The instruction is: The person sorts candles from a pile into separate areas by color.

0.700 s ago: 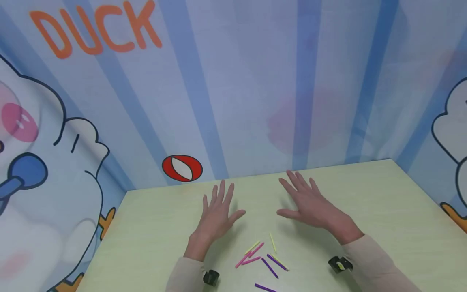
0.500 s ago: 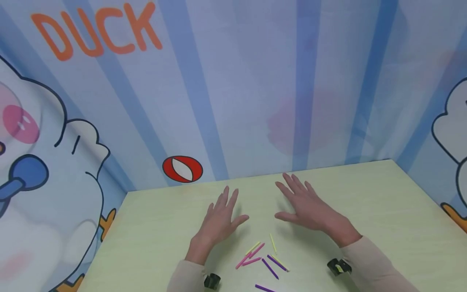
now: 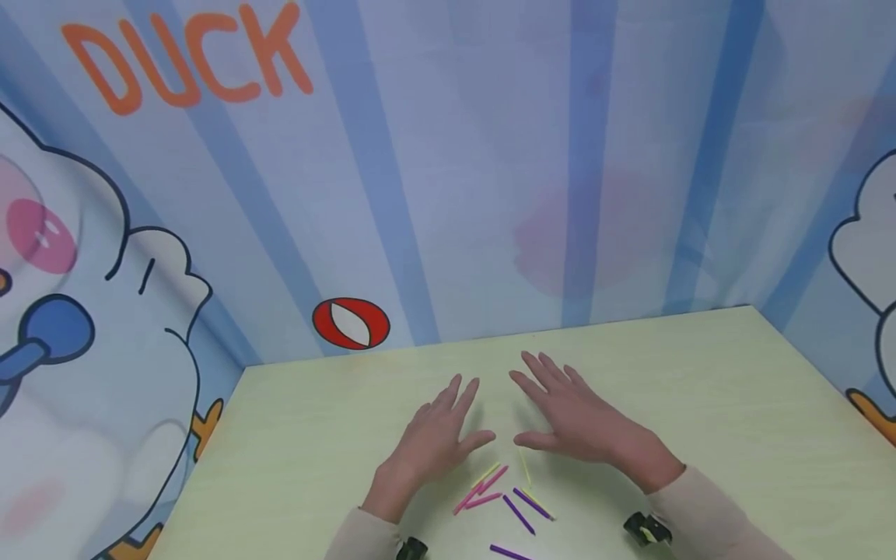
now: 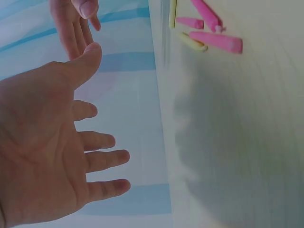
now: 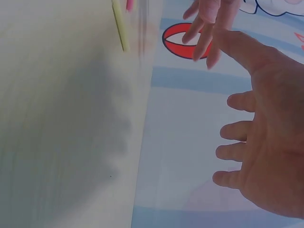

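Observation:
My left hand [image 3: 430, 443] hovers over the table, fingers spread and thumb pointing inward. Facing it, my right hand [image 3: 584, 420] is held the same way; neither holds anything. A small gap parts the two thumbs. Just below the hands lies a loose group of crayons: pink ones [image 3: 484, 502], purple ones [image 3: 519, 515] and thin yellow ones [image 3: 486, 474]. One yellow crayon [image 3: 526, 470] lies close below the right thumb in the head view. In the left wrist view the bare palm [image 4: 42, 142] is seen, with pink crayons [image 4: 216, 42] beyond it.
The pale table [image 3: 735, 404] meets a blue striped backdrop [image 3: 476, 194] at its far edge. Another purple crayon [image 3: 509, 552] lies at the bottom of the head view. A small black device [image 3: 647, 530] is worn at the right wrist, and one [image 3: 412, 549] at the left.
Both hands have moved inward and a little nearer to the crayons, so the gap between them has narrowed. The crayons have not moved.

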Demonstrator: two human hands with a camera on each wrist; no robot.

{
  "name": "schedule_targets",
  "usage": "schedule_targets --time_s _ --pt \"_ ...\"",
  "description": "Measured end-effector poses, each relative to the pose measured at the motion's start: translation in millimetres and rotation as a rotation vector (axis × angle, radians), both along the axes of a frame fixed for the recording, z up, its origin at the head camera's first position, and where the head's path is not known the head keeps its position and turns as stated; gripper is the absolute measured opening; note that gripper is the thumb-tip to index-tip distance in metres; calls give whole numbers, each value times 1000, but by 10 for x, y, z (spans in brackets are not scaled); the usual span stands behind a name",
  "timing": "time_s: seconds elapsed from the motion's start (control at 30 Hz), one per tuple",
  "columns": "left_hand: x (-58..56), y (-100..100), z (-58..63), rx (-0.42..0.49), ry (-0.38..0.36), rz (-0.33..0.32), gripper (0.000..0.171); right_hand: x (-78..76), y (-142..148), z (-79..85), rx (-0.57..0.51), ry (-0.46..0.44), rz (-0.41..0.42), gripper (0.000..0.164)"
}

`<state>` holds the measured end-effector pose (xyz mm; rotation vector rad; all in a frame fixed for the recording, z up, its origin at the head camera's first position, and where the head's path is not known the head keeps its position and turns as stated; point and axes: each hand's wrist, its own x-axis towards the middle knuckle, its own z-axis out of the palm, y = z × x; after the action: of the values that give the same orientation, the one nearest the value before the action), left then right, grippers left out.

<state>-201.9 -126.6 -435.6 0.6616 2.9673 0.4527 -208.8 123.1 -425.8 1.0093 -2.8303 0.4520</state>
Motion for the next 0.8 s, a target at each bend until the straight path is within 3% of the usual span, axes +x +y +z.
schedule_targets --time_s 0.4,0.8 --pt "199 54 -87 -88 -12 -38 70 176 -77 -92 33 -103 64 85" --pt "335 116 -94 -170 14 -68 65 388 -169 -64 161 -181 103 76"
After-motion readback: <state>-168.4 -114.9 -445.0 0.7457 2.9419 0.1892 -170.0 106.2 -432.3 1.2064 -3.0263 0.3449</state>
